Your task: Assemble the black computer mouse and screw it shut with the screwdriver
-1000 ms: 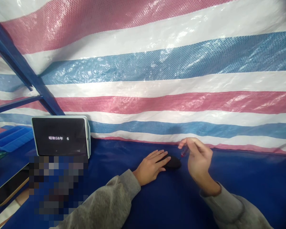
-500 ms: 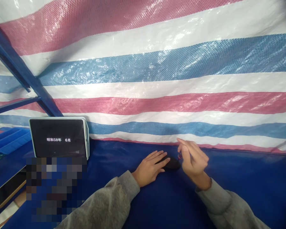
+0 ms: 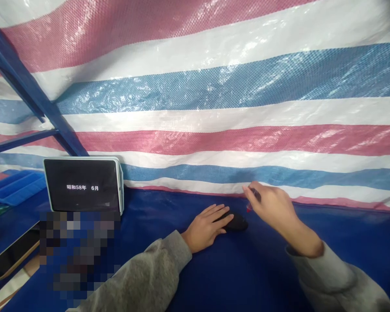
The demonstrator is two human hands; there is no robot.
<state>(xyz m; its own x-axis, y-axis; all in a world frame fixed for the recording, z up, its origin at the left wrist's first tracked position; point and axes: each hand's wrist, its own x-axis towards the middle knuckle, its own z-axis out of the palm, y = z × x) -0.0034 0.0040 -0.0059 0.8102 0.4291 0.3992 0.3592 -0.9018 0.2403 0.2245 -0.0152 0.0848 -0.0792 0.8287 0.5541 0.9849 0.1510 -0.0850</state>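
Note:
A black computer mouse [image 3: 238,222] lies on the blue table surface [image 3: 214,277]. My left hand [image 3: 209,225] lies over the mouse's left end, fingers stretched out and spread. To the right and slightly above, my right hand [image 3: 273,203] is closed in a pinch, raised near the mouse. Between its thumb and fingers shows a small slim object with a dark part [image 3: 255,194] and a red end [image 3: 248,208] pointing down towards the mouse. Most of that object is hidden by the fingers, so its kind is unclear.
A tablet [image 3: 82,186] in a light case stands upright at the left. A phone [image 3: 13,251] lies at the left edge, near a blue compartment tray [image 3: 17,186]. Blue metal frame bars [image 3: 35,82] rise behind. A striped plastic sheet [image 3: 214,91] hangs along the back.
My right hand has turned over at the wrist, its forearm swinging right, and the dark and red object now shows more. My left hand stays on the mouse. The view shifts slightly.

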